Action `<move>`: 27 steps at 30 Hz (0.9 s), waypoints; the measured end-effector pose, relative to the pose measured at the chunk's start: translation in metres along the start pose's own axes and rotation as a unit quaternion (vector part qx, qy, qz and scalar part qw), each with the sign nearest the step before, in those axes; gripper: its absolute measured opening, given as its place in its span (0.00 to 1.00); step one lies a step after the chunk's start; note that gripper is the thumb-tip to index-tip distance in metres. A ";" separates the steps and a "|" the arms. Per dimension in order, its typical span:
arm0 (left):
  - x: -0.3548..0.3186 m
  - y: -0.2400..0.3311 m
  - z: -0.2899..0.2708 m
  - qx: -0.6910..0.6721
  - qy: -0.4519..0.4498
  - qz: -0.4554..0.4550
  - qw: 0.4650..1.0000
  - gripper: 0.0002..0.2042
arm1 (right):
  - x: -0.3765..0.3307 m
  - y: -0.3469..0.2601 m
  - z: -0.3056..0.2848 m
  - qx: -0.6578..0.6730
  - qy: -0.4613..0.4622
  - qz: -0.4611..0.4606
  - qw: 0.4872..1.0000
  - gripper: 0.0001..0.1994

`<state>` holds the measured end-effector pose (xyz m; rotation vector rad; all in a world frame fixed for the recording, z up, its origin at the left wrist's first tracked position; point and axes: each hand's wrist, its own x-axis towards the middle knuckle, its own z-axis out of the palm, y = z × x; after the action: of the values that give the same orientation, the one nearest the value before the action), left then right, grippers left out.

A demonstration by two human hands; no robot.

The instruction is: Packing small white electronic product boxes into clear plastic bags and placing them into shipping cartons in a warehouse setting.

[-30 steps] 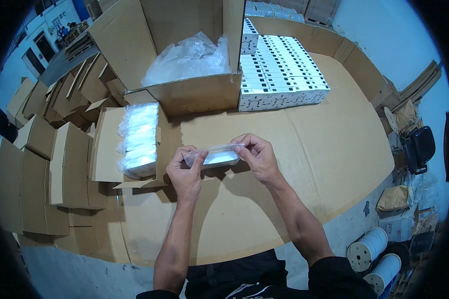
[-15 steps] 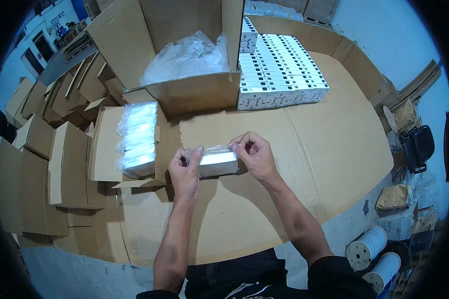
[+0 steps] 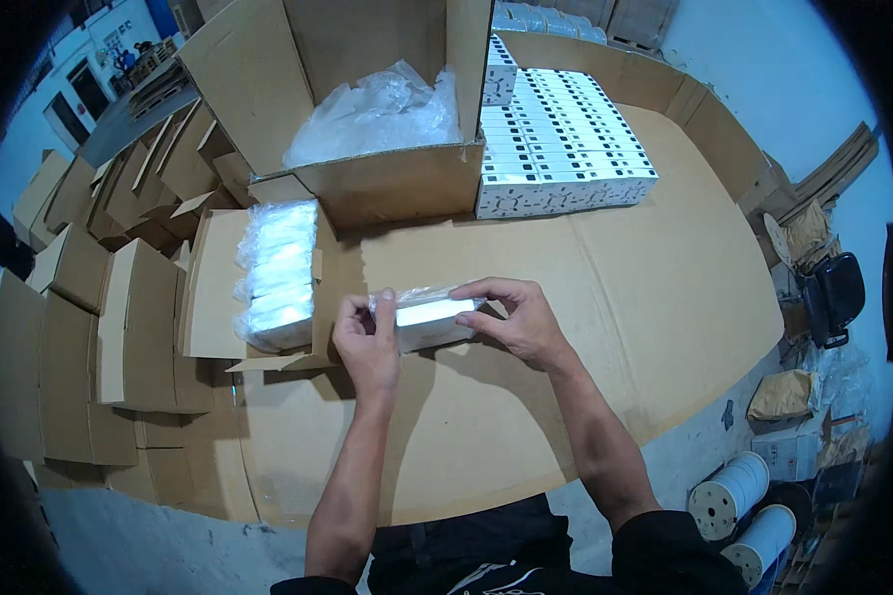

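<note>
A small white box (image 3: 432, 325) in a clear plastic bag lies on the cardboard-covered table in front of me. My left hand (image 3: 369, 347) grips its left end, thumb pointing up over the plastic. At the other end, my right hand (image 3: 519, 319) pinches the box, with the index finger along the top far edge and the thumb on the near side. To the left, an open carton (image 3: 324, 332) holds a row of similar bagged white boxes (image 3: 278, 273).
A tall open carton (image 3: 397, 188) stands behind, filled with clear plastic bags (image 3: 377, 114). Stacked white printed boxes (image 3: 566, 149) sit at the far right of it. Several brown cartons (image 3: 134, 327) crowd the left side. Cable reels (image 3: 729, 493) stand on the floor at right.
My right hand has gone from pinching the plastic film above the box to holding the box's right end. The left hand keeps its hold.
</note>
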<state>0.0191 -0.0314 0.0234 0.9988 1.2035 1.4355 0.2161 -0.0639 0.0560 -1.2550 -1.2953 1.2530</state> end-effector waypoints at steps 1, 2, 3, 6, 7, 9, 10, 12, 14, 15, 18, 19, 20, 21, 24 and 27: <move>-0.002 0.002 0.002 0.000 0.000 0.001 1.000 0.12 | 0.000 0.001 0.000 0.001 0.000 -0.002 1.000 0.14; -0.005 0.003 0.003 0.030 0.030 0.142 0.989 0.10 | 0.001 0.002 0.001 0.002 0.001 -0.004 1.000 0.14; -0.007 0.004 0.003 0.060 0.058 0.279 0.957 0.10 | 0.001 0.002 0.001 0.002 0.000 -0.005 1.000 0.14; -0.017 0.011 -0.002 0.259 -0.039 0.497 0.828 0.10 | 0.003 0.004 -0.004 -0.018 0.004 -0.009 1.000 0.15; -0.020 0.013 -0.002 0.291 -0.065 0.521 0.800 0.13 | 0.004 0.006 -0.004 -0.016 -0.001 -0.010 1.000 0.15; -0.019 0.013 0.000 0.293 -0.099 0.508 0.804 0.14 | 0.005 0.009 -0.005 -0.013 -0.005 -0.011 1.000 0.15; -0.018 0.013 0.001 0.293 -0.135 0.494 0.808 0.16 | 0.006 0.012 -0.006 -0.011 -0.009 -0.028 1.000 0.15; -0.015 0.013 0.000 0.300 -0.150 0.463 0.820 0.17 | 0.005 0.012 -0.007 -0.008 -0.011 -0.045 0.999 0.15; -0.010 0.011 -0.006 0.284 -0.171 0.422 0.844 0.17 | 0.005 0.007 -0.005 -0.010 -0.015 0.001 1.000 0.14; -0.010 0.013 -0.007 0.286 -0.171 0.421 0.844 0.17 | 0.005 0.006 -0.005 -0.008 -0.016 0.001 1.000 0.14; -0.010 0.012 -0.008 0.233 -0.187 0.309 0.903 0.15 | 0.004 0.005 -0.006 -0.008 -0.009 0.026 1.000 0.14; -0.008 0.007 -0.009 0.178 -0.194 0.258 0.930 0.16 | 0.004 0.007 -0.006 -0.006 -0.009 0.021 1.000 0.14; -0.007 0.004 -0.010 0.121 -0.200 0.206 0.950 0.16 | 0.005 0.010 -0.007 -0.004 -0.009 0.015 1.000 0.14; -0.007 0.002 -0.011 0.122 -0.199 0.207 0.950 0.16 | 0.006 0.013 -0.007 -0.004 -0.010 0.014 1.000 0.14; -0.005 0.003 -0.009 0.039 -0.213 0.119 0.969 0.19 | 0.006 0.014 -0.007 -0.073 0.019 -0.149 0.986 0.15; -0.003 0.004 -0.013 0.031 -0.244 0.052 0.968 0.20 | -0.001 -0.002 -0.005 -0.083 0.010 -0.067 0.994 0.16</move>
<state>0.0061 -0.0371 0.0249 1.3790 0.8445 1.1390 0.2206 -0.0647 0.0587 -1.2704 -1.4684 1.0533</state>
